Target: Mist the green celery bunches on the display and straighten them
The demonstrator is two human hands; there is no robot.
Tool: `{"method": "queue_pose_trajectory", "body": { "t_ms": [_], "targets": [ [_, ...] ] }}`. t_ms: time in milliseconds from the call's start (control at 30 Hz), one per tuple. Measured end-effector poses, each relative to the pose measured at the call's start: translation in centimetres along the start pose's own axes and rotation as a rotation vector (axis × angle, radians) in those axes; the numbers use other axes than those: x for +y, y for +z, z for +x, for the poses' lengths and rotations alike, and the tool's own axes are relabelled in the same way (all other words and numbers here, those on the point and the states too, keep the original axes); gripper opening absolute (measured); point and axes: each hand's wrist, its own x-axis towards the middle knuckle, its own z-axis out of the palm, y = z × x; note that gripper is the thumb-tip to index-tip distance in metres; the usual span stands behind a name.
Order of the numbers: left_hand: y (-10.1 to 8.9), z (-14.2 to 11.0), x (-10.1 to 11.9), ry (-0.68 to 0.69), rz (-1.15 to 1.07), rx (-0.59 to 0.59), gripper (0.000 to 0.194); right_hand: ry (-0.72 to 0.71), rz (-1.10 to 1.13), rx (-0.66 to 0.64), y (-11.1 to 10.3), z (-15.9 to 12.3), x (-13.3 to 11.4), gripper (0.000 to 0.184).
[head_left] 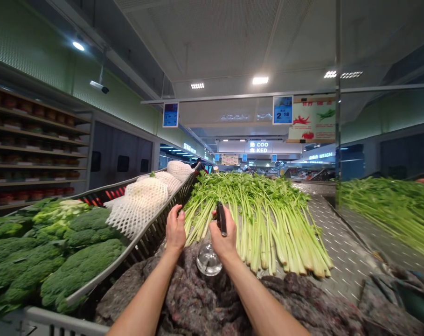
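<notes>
Spray bottle [209,262], clear, black-topped; lower centre of frame. Probably light, stiff-walled, slippery if wet; best gripped at the neck. Right hand [225,235]: closed around neck and top. Left hand [176,231]: empty, fingers parted, beside celery [267,228].

Celery [264,224] on display counter [341,242], bunches side by side. Cloth [198,298] along counter's near edge, in front of celery. Crate [152,235] by left edge: broccoli [84,266] near end, wrapped produce [142,203] behind.
</notes>
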Motion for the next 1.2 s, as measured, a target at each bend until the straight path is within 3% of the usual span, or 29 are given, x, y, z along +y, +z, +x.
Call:
{"method": "queue_pose_trajectory", "body": {
  "t_ms": [267,467,800,1100,1200],
  "targets": [
    [2.3,1.8,3.6,0.146,-0.056,0.104,0.040,-0.054,-0.065,-0.003,-2.8,1.8,-0.3,0.033],
    [4.7,0.1,2.7,0.149,0.011,0.006,0.043,-0.064,-0.013,-0.052,-2.5,1.4,0.5,0.028],
    [4.1,-0.7,2.2,0.167,0.072,-0.026,0.044,-0.011,-0.071,0.124,-3.8,1.6,0.6,0.031],
    [4.9,-1.4,2.6,0.197,0.051,-0.085,0.042,-0.045,-0.175,0.175,-8.2,3.1,0.9,0.030],
    [5.1,-1.7,2.8,0.205,0.048,-0.112,0.042,-0.018,-0.197,0.166,-8.8,2.9,1.4,0.031]
  ]
}}
